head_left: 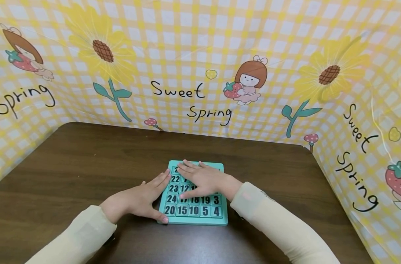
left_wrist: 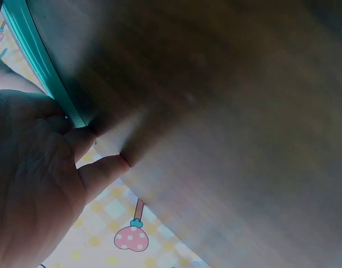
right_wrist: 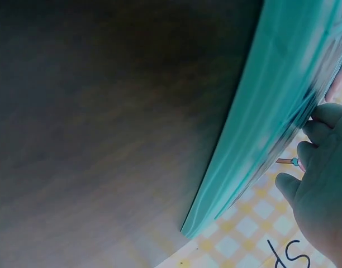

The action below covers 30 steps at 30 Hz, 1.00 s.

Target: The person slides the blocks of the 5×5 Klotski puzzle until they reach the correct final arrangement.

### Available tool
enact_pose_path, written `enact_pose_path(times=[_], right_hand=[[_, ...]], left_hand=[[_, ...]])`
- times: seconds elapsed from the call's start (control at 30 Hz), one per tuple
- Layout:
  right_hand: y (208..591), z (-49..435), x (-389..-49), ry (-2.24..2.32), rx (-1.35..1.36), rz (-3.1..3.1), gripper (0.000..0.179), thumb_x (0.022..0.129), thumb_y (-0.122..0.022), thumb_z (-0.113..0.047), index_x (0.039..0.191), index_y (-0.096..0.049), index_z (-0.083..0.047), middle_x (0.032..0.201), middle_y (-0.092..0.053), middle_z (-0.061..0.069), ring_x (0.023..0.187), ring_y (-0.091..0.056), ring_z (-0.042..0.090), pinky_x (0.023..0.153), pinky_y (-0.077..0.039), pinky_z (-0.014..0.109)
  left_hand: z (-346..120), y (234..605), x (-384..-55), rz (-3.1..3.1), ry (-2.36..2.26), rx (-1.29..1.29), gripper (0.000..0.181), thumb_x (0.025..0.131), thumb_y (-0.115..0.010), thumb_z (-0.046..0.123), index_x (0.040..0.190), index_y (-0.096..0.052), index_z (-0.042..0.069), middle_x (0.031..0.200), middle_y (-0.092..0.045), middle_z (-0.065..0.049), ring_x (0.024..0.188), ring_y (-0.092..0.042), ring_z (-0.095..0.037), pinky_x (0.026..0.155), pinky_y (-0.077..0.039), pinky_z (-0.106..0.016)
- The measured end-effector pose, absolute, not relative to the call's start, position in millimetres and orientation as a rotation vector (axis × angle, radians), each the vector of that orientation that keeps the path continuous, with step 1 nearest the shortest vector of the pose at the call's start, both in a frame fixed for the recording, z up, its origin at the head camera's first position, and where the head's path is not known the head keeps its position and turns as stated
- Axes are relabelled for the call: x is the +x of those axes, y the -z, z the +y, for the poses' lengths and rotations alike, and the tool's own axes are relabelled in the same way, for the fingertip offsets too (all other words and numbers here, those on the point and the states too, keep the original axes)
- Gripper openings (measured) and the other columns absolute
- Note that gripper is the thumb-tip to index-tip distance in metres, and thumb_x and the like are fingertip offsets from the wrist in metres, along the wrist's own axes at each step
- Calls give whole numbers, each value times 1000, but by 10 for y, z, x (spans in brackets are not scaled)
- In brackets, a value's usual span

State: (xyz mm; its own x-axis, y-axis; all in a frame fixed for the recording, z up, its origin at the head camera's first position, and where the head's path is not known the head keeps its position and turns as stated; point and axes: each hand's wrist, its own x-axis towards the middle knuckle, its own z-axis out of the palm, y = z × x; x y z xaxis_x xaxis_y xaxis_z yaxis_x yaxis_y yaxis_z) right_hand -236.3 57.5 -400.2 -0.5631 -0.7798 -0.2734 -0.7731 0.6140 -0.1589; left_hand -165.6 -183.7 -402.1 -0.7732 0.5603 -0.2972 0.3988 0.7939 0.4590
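A rectangular turquoise board of numbered tiles (head_left: pixel 200 205) is seated on the dark brown wood-grain counter (head_left: pixel 71 165). Its left edge is touched by the extended left hand (head_left: pixel 141 198); its tiles are partly covered by the outspread right hand (head_left: pixel 207 180).

A brown table (head_left: pixel 121 150) is bordered by yellow-checked, sunflower-printed sheeting (head_left: pixel 183 47); a blurred sheen (head_left: pixel 195 245) is apparently reflected nearest the viewer

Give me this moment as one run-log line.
left hand: on left edge of number puzzle | right hand: spread over tiles | number puzzle: flat on table | bottom row: 20, 15, 10, 5, 4
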Motion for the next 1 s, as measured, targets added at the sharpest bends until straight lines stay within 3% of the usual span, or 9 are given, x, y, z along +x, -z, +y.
enact_pose_path(times=[0.73, 1.0], right_hand=[[3935, 983, -2389, 121, -1176, 2565, 95, 93, -44, -73, 161, -10, -17, 169, -3, 0, 156, 5, 17, 124, -10, 57], [3969, 1105, -2351, 84, -1187, 2570, 94, 92, -39, -75, 161, -11, -17, 169, -3, 0, 156, 4, 18, 123, -11, 58]], left_hand=[[-1830, 4024, -1653, 2572, -527, 729, 132, 71, -75, 71, 160, -3, 4, 168, 7, -13, 155, -4, -37, 110, -18, -76], [-1834, 4025, -1647, 2572, -528, 728, 132, 71, -75, 70, 160, -3, 4, 168, 6, -13, 155, -5, -36, 109, -18, -77]])
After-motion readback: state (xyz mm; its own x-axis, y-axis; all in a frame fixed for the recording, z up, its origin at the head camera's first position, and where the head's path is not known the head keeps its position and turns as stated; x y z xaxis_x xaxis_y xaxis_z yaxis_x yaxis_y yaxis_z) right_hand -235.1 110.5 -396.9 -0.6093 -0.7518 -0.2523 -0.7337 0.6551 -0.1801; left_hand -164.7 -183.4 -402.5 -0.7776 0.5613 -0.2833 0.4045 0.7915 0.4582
